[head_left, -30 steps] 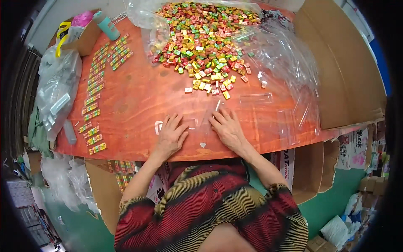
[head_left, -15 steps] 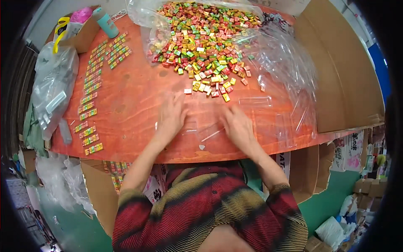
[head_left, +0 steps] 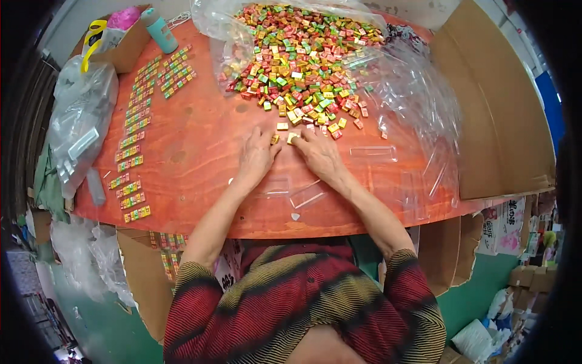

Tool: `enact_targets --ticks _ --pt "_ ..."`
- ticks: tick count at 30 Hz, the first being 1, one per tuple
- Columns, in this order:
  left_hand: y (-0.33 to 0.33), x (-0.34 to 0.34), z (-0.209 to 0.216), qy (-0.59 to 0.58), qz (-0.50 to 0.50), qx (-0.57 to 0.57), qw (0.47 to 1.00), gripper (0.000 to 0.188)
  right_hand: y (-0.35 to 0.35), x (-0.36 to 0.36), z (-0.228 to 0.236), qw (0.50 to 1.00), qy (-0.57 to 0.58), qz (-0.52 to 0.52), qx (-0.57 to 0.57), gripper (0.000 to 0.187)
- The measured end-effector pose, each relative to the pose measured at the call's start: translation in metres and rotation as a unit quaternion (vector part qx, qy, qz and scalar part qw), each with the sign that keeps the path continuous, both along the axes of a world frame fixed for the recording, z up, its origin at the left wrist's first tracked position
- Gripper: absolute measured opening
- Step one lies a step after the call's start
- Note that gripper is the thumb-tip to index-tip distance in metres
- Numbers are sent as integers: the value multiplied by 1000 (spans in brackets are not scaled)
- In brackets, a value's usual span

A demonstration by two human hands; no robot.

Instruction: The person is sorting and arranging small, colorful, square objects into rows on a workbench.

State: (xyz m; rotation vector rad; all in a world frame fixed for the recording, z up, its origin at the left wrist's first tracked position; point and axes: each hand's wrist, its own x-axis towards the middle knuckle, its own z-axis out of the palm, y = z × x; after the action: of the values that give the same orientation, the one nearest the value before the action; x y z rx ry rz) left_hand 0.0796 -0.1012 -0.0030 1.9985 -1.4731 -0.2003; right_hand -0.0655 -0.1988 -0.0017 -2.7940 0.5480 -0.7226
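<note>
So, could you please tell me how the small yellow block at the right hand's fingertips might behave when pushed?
The yellow block looks small beside the right hand, so it is probably light. Its boxy shape suggests it would slide rather than roll.

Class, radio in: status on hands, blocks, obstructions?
Left hand at a gold block; right hand at a pale block; grips unclear. Mixed-colour pile ahead. Clear tray lower in view, not blocking.
</note>
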Motion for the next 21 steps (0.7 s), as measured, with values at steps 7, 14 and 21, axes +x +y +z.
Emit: enact_targets --ticks 7,14,21 --pt "6 13 12 20 -42 30 998 38 -7 -5 12 995 1 -36 94 23" --pt "2 17 12 30 -72 73 994 37 0 11 6 996 39 -49 57 24" --pt "6 19 10 34 -62 52 996 33 3 9 20 997 27 -3 72 23"
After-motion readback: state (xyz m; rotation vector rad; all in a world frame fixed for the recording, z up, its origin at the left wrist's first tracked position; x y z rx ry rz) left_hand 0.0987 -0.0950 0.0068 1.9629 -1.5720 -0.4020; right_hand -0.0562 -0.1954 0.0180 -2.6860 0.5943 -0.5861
